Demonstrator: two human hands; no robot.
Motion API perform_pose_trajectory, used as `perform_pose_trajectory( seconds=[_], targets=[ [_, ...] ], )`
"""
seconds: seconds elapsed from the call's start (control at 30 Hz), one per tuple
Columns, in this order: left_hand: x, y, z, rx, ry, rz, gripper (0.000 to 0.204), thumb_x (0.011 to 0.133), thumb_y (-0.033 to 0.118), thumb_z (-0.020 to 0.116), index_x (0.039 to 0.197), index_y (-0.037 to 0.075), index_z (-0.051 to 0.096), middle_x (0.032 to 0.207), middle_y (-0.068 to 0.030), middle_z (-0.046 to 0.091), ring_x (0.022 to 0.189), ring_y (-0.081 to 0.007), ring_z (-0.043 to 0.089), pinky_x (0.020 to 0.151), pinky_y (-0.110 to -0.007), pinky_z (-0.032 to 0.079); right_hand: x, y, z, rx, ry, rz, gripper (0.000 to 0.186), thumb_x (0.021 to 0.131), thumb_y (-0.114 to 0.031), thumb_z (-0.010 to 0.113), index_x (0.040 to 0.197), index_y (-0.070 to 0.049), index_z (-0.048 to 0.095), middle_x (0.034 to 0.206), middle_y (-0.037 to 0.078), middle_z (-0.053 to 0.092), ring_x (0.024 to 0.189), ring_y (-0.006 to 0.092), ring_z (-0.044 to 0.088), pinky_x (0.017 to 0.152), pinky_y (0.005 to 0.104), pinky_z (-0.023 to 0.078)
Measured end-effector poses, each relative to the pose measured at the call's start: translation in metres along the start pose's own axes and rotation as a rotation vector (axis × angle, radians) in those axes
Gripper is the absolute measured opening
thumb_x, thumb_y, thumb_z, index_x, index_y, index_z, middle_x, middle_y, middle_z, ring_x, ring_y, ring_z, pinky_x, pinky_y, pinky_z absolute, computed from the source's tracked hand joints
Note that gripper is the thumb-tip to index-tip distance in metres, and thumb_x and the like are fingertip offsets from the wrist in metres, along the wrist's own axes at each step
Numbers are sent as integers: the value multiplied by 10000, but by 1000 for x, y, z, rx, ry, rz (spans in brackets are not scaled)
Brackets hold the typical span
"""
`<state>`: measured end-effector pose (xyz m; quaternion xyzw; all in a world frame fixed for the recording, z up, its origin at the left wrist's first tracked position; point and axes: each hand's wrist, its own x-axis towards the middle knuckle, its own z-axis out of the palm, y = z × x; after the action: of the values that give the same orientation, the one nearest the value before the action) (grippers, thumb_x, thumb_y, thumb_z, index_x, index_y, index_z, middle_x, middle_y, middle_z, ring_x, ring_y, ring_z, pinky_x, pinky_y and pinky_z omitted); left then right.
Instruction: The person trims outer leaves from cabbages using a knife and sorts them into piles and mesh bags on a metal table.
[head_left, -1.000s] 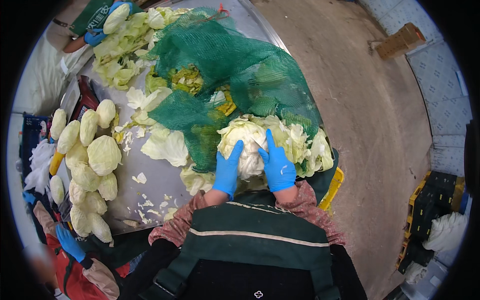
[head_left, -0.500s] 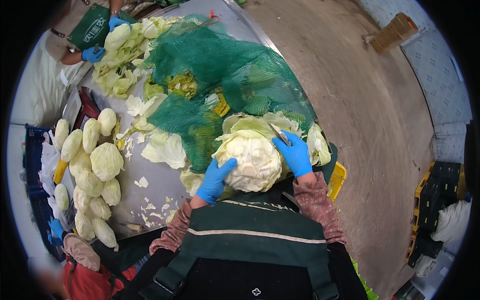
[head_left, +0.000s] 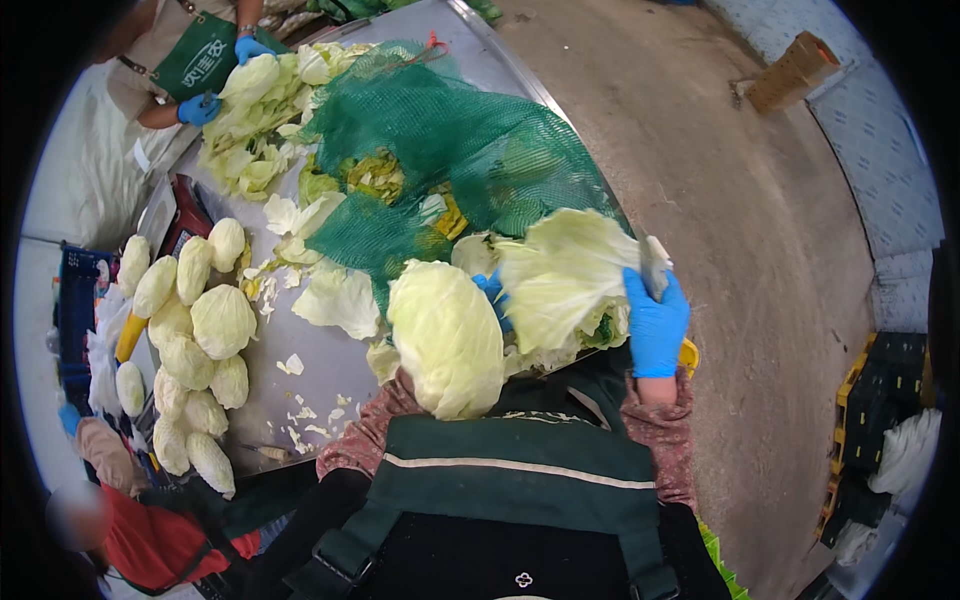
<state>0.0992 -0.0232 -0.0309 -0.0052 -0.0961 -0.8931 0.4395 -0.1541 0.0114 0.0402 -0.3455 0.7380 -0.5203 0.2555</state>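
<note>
A pale green cabbage (head_left: 447, 340) is held up close to my apron. Most of my left hand (head_left: 492, 298) is behind it, only gloved blue fingers showing at its right side, and it grips the cabbage. To the right, my right hand (head_left: 657, 322) in a blue glove is closed round a short knife (head_left: 656, 262), its blade pointing up. A big outer cabbage leaf (head_left: 565, 280) spreads between the two hands, its right edge against my right thumb and the knife. Whether that leaf is still joined to the cabbage is hidden.
Green netting (head_left: 450, 140) with cabbages covers the metal table (head_left: 285, 335). Several trimmed cabbages (head_left: 220, 322) are piled at the left, beside a loose leaf (head_left: 338, 300). A co-worker's gloved hand (head_left: 199, 109) is at the far left; another person in red (head_left: 150, 535) is near left.
The cabbage has turned from its cut base to its smooth side and moved left. My right hand has moved right, and the large leaf now stands out from the cabbage.
</note>
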Motion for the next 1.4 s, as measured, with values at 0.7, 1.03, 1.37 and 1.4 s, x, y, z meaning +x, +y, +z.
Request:
perform_pose_trajectory(
  seconds=[0.7, 1.03, 1.37, 1.4],
  targets=[
    [-41, 14, -39, 192, 371, 339, 636, 1007, 548, 321, 1487, 130, 327, 1461, -112, 434, 1309, -301, 457, 1088, -490, 388, -72, -73, 13, 244, -1291, 213, 302, 737, -85, 817, 980, -25, 647, 869, 4, 636, 796, 79, 567, 725, 222, 457],
    [-15, 18, 29, -146, 317, 191, 711, 926, 619, 479, 1484, 198, 348, 1476, -83, 427, 1334, -346, 424, 1070, -580, 370, -34, -9, -2, 152, -489, -125, 703, 771, -79, 796, 1398, -35, 481, 1253, 120, 562, 1142, 164, 538, 941, 293, 501],
    [-27, 3, 34, 241, 392, 161, 735, 963, 587, 428, 1504, 111, 286, 1494, -139, 389, 1358, -345, 397, 1120, -534, 337, -44, -37, 9, 101, -264, 103, 392, 843, -214, 754, 1160, -15, 635, 936, 25, 660, 590, 61, 549, 479, 188, 432],
    [-27, 3, 36, 161, 347, 149, 740, 958, 598, 427, 1504, 119, 289, 1499, -135, 383, 1361, -345, 392, 1122, -536, 331, -40, -32, -1, 148, -229, 120, 327, 855, -216, 739, 1108, -27, 655, 878, 10, 659, 572, 66, 558, 442, 201, 418]
  ],
)
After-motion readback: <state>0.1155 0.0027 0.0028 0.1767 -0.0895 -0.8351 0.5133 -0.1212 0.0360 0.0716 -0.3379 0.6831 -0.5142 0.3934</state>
